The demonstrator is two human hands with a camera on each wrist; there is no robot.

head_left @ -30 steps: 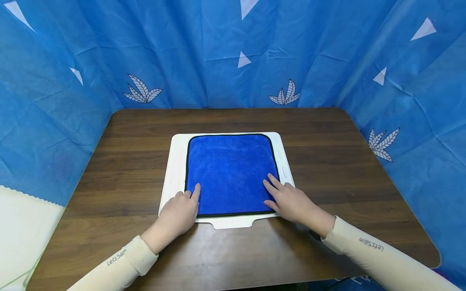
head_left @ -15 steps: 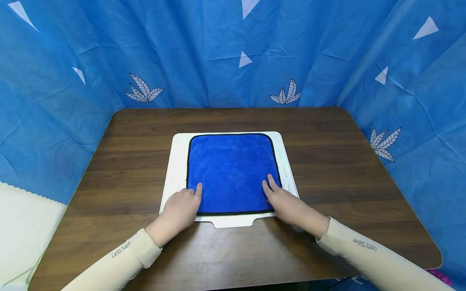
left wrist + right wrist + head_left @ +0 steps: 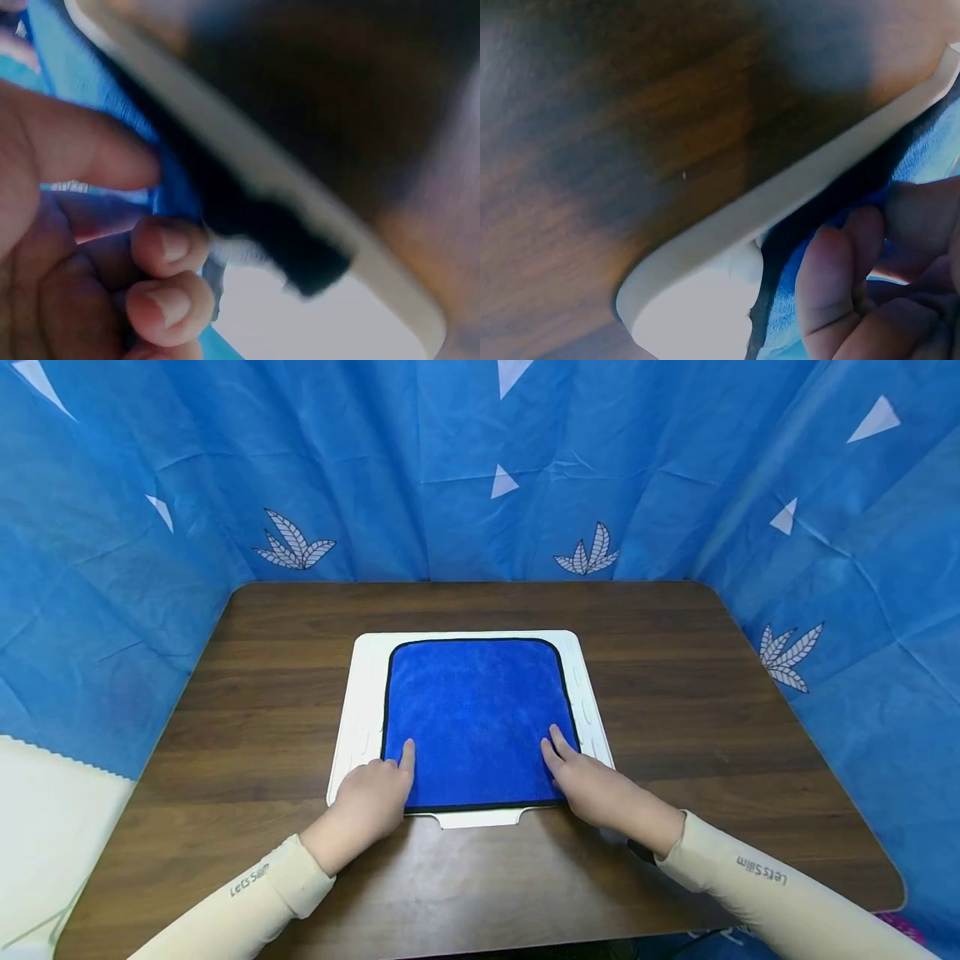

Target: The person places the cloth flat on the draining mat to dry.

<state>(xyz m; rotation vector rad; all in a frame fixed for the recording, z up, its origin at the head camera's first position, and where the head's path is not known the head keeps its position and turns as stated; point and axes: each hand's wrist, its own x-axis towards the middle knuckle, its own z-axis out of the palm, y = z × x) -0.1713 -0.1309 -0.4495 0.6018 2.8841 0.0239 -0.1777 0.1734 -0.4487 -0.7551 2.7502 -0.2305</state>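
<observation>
A blue cloth (image 3: 480, 718) with a black border lies flat on a white board (image 3: 367, 693) in the head view. My left hand (image 3: 372, 797) pinches the cloth's near left corner, its index finger stretched over the top. In the left wrist view, the thumb (image 3: 105, 157) and curled fingers meet at the blue fabric. At the near right corner my right hand (image 3: 596, 783) pinches the cloth, two fingers extended on its surface. Bunched blue fabric shows between thumb and curled fingers (image 3: 829, 274) in the right wrist view. Both corners are partly hidden by the hands.
A brown wood-grain table (image 3: 675, 693) carries the board, whose near side has a protruding tab (image 3: 480, 819). Blue printed curtains (image 3: 450, 468) enclose the table at the back and sides. A pale cloth (image 3: 52, 843) hangs at the left.
The cloth has slid slightly toward me on the board, its near edge now covering more of the board's front. My right thumb, visible a second ago, is tucked out of sight.
</observation>
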